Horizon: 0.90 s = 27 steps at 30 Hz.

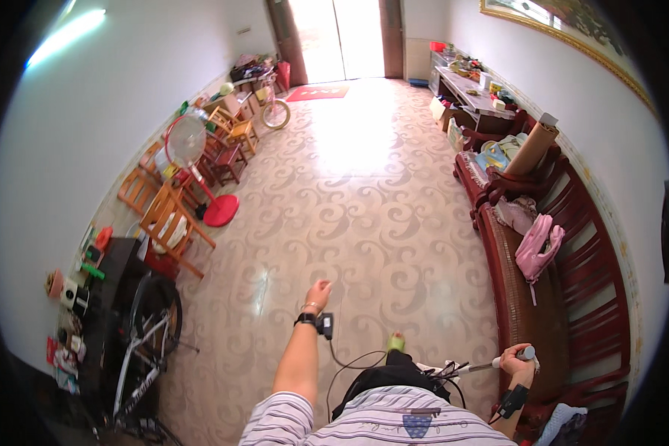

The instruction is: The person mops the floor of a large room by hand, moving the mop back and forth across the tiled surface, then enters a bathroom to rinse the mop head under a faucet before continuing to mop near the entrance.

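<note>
My right hand is wrapped round the light grey end of a thin white-and-grey pole. The pole runs left across the front of my body, and its far end is lost among black cables at my waist. My left hand is held out ahead over the tiled floor, its fingers curled in, with nothing visible in them. A black device is strapped at the left wrist, and a cable hangs from it. Another black device sits on my right forearm. One foot in a green slipper shows below.
On the right, a dark red wooden bench carries a pink backpack and a cardboard roll. Along the left stand a bicycle, wooden chairs and a red-based fan. A bright doorway lies ahead, with a red mat.
</note>
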Available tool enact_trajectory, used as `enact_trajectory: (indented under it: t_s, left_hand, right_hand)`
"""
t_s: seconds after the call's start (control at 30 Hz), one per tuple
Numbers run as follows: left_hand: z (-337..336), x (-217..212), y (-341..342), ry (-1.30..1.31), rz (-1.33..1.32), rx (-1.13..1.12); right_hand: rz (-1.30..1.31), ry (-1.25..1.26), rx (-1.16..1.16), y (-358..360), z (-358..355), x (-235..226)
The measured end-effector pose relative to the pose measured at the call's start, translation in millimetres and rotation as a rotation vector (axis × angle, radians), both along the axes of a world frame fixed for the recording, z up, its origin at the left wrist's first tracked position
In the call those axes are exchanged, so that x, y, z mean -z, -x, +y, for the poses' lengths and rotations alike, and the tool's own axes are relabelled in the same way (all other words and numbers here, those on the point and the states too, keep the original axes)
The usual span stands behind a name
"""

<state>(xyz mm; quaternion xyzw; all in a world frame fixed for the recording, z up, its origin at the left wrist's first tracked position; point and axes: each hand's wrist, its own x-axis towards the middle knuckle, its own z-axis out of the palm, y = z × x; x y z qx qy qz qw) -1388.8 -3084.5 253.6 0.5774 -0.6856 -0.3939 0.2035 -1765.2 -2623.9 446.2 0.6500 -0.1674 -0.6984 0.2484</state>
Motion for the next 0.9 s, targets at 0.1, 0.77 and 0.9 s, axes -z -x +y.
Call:
enact_trajectory:
  t_s: [0.1,0.77,0.9]
  left_hand:
    - [-86,-53,116,-0.037,0.303,0.258]
    - [-223,112,-45,-1.247,0.497,-0.925]
    - [-396,124,57,-1.258,0.468,-0.693]
  right_hand:
    - [-0.031,0.048,0.03,36,-64,25]
    - [0.168,0.006,-0.135,307,-574,15]
    - [0.338,-0.075,-0.141,351,-679,20]
